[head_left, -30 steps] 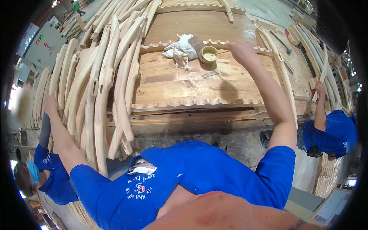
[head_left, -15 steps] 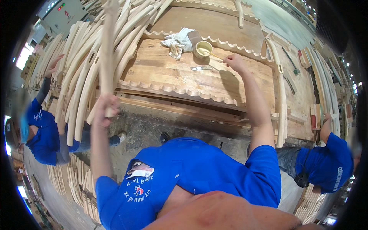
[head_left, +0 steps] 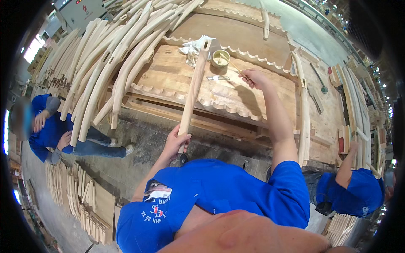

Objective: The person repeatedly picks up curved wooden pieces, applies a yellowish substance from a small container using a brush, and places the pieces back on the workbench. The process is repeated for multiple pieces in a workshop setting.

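Observation:
My left hand [head_left: 174, 143] is closed around the lower end of a long pale wooden furniture leg [head_left: 194, 90], slotted near its far end. The leg slants up across the scalloped edge of the wooden workbench [head_left: 168, 69]. Between the fingers of my right hand [head_left: 255, 79] is a thin stick [head_left: 235, 67], pinched near its end. Its other end reaches to a small cup [head_left: 220, 59] of pale paste. A flat metal blade [head_left: 218, 78] lies just nearer than the cup. The far end of the leg partly hides a crumpled white cloth [head_left: 190, 49].
Many curved wooden legs [head_left: 103, 71] are heaped at the left. Another curved piece [head_left: 303, 105] crosses the bench's right side, beside a hammer-like tool [head_left: 319, 78]. Co-workers in blue shirts stand at left [head_left: 50, 122] and right [head_left: 354, 189]. More wooden parts [head_left: 80, 194] stand at lower left.
My left hand has brought the furniture leg right, from upright by the heap to slanting over the bench. My right hand, with the stick, has shifted slightly. The left co-worker has lowered a raised arm.

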A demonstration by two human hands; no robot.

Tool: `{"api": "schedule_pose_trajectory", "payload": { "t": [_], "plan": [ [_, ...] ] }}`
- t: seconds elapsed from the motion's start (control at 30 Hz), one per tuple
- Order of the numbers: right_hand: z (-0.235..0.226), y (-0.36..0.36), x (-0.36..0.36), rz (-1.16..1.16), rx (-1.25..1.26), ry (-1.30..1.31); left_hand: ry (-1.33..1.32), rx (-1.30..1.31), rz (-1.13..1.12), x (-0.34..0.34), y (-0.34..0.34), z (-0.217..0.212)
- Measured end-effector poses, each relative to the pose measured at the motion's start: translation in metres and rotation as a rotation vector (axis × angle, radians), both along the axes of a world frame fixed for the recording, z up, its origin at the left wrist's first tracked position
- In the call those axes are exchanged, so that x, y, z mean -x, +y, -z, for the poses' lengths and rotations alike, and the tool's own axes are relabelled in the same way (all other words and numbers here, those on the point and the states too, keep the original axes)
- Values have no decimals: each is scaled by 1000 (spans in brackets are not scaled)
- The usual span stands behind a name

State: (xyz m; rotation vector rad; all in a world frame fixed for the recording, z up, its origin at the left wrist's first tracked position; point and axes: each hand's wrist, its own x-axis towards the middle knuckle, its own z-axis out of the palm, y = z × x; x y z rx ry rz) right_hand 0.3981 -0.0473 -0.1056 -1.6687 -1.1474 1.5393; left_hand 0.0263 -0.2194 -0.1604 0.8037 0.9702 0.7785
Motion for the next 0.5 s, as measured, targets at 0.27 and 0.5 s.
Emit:
{"api": "schedule_pose_trajectory", "payload": {
  "t": [0.27, 0.5],
  "plan": [
    [5, -6, 18, 121, -469, -323, -28, -16, 59, 3, 3, 7],
    [-36, 20, 39, -22, -612, -559, -25, -13, 92, 9, 4, 6]
  ]
}}
